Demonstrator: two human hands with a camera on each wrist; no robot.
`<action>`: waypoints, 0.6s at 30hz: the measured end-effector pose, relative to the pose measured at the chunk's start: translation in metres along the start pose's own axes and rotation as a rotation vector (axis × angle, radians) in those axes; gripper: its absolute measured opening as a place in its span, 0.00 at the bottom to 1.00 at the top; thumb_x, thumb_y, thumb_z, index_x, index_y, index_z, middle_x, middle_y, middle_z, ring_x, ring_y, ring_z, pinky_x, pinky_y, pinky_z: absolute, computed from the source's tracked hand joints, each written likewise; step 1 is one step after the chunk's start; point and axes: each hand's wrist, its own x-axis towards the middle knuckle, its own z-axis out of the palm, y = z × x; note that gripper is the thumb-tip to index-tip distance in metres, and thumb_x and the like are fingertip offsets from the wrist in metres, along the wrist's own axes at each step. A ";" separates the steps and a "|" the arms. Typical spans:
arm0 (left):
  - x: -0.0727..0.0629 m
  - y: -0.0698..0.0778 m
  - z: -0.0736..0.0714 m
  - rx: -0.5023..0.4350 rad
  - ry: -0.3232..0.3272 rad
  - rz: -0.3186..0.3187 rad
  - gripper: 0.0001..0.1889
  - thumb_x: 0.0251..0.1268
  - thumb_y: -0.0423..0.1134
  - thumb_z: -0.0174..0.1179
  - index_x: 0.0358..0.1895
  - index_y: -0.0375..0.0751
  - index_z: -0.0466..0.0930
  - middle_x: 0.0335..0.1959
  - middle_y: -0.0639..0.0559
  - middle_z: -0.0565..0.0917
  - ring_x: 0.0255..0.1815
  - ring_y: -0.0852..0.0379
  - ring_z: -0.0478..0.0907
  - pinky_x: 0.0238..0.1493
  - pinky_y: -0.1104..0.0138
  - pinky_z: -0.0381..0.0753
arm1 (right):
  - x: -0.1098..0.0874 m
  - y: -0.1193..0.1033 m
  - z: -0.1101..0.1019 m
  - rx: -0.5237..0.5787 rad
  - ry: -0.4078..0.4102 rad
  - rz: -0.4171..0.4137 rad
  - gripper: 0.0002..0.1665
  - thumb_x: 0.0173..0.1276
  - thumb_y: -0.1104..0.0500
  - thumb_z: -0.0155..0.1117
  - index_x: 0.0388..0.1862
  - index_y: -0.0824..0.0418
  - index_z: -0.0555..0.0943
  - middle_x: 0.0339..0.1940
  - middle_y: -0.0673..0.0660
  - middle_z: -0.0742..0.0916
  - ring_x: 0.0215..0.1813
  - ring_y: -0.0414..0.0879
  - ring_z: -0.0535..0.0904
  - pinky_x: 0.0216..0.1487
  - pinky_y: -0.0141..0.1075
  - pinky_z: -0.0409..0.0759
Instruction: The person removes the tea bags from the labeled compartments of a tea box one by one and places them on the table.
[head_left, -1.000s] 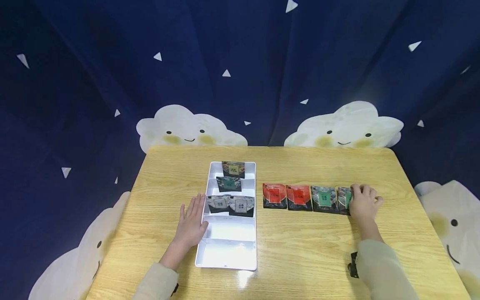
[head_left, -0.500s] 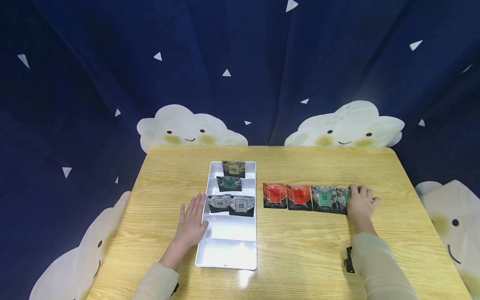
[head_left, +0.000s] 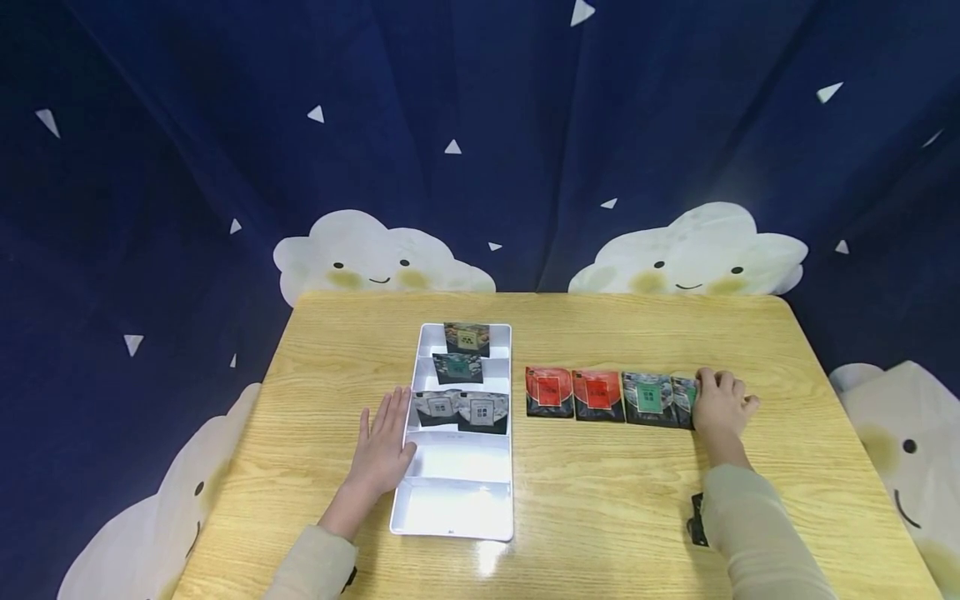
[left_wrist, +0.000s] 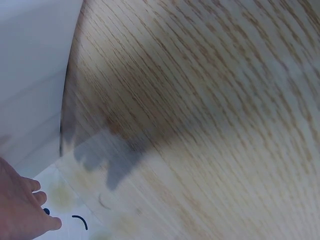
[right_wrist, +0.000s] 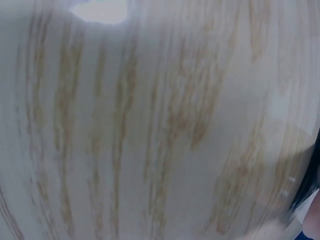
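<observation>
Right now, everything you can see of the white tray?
The white tray is long, with rounded corners and a glossy, plastic-like look. Crosswise dividers split it into five compartments; four packets show in the three farthest. It lies on the wooden table, lengthwise front to back, left of two red packets. The left hand rests along its left edge, seemingly touching it.

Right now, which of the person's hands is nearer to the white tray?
Left. The left hand lies along the left edge of the white tray; the right hand is away to its right, at the rightmost packet.
</observation>
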 end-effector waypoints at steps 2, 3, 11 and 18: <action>0.000 0.000 0.000 0.003 0.001 -0.002 0.40 0.59 0.42 0.48 0.73 0.40 0.38 0.73 0.41 0.47 0.72 0.43 0.43 0.68 0.45 0.37 | 0.000 -0.001 -0.001 0.000 -0.003 0.004 0.16 0.75 0.56 0.33 0.54 0.61 0.64 0.54 0.70 0.63 0.56 0.69 0.54 0.52 0.66 0.46; 0.000 0.000 0.000 0.002 0.000 -0.003 0.40 0.59 0.42 0.48 0.73 0.40 0.38 0.73 0.41 0.47 0.72 0.43 0.43 0.68 0.45 0.37 | 0.000 -0.001 -0.001 -0.001 -0.008 0.006 0.16 0.75 0.56 0.33 0.55 0.61 0.63 0.54 0.70 0.63 0.56 0.69 0.54 0.53 0.66 0.46; 0.000 0.001 0.000 0.002 -0.009 -0.007 0.40 0.59 0.42 0.48 0.73 0.40 0.38 0.73 0.42 0.45 0.72 0.43 0.43 0.68 0.45 0.37 | 0.000 -0.004 -0.009 0.015 -0.035 0.042 0.20 0.75 0.56 0.30 0.59 0.61 0.63 0.57 0.71 0.62 0.57 0.69 0.53 0.53 0.67 0.44; 0.000 0.000 0.001 0.004 0.006 -0.003 0.40 0.59 0.42 0.48 0.73 0.39 0.39 0.73 0.41 0.46 0.72 0.43 0.43 0.68 0.45 0.36 | -0.003 -0.024 -0.021 0.075 0.074 0.050 0.22 0.75 0.54 0.32 0.60 0.63 0.63 0.59 0.71 0.63 0.60 0.69 0.54 0.55 0.65 0.44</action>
